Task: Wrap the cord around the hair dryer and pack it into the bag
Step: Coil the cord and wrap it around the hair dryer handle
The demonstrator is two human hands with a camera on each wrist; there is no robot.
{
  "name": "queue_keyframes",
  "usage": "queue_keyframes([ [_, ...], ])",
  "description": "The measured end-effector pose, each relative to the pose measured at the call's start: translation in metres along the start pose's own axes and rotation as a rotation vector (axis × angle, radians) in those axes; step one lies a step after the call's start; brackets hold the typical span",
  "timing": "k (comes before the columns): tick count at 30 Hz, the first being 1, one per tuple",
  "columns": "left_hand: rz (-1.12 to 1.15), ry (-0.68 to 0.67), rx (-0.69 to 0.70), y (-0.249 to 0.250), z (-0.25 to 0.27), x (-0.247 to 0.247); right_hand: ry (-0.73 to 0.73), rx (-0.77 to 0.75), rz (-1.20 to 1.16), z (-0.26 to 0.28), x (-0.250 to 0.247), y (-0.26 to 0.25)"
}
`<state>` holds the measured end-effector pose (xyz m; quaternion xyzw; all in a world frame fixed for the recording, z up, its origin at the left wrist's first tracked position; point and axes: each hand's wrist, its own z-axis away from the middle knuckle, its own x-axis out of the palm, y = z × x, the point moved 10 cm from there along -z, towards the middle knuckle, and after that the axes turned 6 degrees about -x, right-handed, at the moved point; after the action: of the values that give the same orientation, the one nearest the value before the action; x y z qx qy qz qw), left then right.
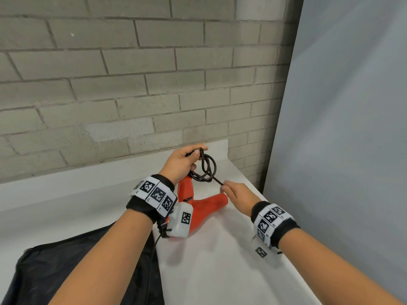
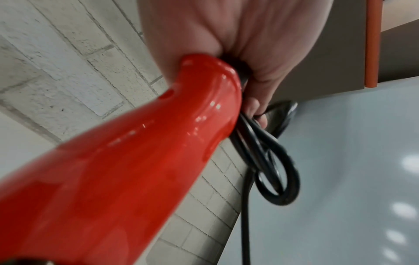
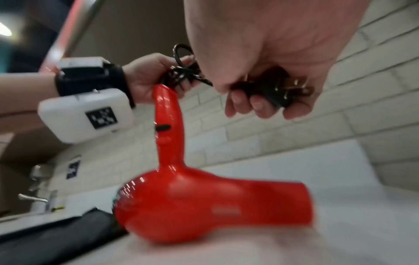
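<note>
A red hair dryer (image 1: 207,205) (image 3: 204,206) rests on the white counter (image 1: 220,271), handle pointing up and away. My left hand (image 1: 182,164) (image 3: 147,77) grips the handle's end (image 2: 204,86) together with several loops of black cord (image 1: 207,168) (image 2: 272,170). My right hand (image 1: 235,190) (image 3: 260,86), to the right of the loops, holds the cord's black plug (image 3: 276,91) in curled fingers. A short stretch of cord runs from the loops to that hand. The black bag (image 1: 77,267) (image 3: 49,238) lies flat at the lower left.
A grey brick wall (image 1: 132,84) backs the counter and a pale panel (image 1: 352,128) closes the right side. In the right wrist view a tap (image 3: 34,197) shows far off at the left. A thin black lead (image 1: 154,249) hangs from my left wristband.
</note>
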<state>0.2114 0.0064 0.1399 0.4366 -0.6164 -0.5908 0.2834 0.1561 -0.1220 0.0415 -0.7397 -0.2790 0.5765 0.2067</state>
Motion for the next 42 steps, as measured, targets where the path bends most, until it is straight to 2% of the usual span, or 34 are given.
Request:
queue_keyframes([
  [3, -0.034, -0.006, -0.013, 0.000, 0.001, 0.000, -0.051, 0.124, 0.025, 0.015, 0.006, 0.037],
  [5, -0.056, -0.031, -0.019, -0.001, 0.001, 0.006, -0.087, 0.125, 0.057, 0.015, 0.006, 0.033],
  [8, -0.032, -0.027, -0.013, -0.001, 0.000, 0.011, -0.086, 0.106, -0.087, 0.011, 0.005, 0.015],
  [12, -0.074, -0.010, 0.017, 0.000, -0.002, 0.005, 0.012, 0.067, -0.194, 0.007, -0.012, -0.005],
  [18, -0.188, -0.091, 0.018, -0.001, 0.000, 0.011, 0.284, 0.057, -0.078, -0.010, -0.082, -0.012],
  [21, -0.120, -0.127, 0.025, 0.002, 0.003, 0.019, 0.388, 0.059, -0.069, -0.013, -0.110, -0.024],
  [24, -0.061, -0.111, 0.010, 0.002, 0.003, 0.017, 0.427, 0.049, 0.023, -0.012, -0.124, -0.042],
  [27, -0.147, -0.151, 0.015, 0.003, 0.004, 0.019, 0.498, 0.004, 0.179, -0.004, -0.137, -0.069],
  [30, -0.223, -0.198, 0.011, 0.001, 0.005, 0.022, 0.558, -0.118, 0.274, 0.004, -0.145, -0.104],
  [33, -0.287, -0.223, 0.016, 0.001, 0.006, 0.025, 0.559, -0.257, 0.364, 0.010, -0.138, -0.139],
  [38, -0.288, -0.223, 0.034, 0.002, 0.006, 0.027, 0.672, -0.380, 0.171, 0.026, -0.148, -0.163],
  [42, -0.265, -0.169, 0.035, 0.000, 0.001, 0.023, 0.649, -0.281, 0.168, 0.019, -0.155, -0.149],
])
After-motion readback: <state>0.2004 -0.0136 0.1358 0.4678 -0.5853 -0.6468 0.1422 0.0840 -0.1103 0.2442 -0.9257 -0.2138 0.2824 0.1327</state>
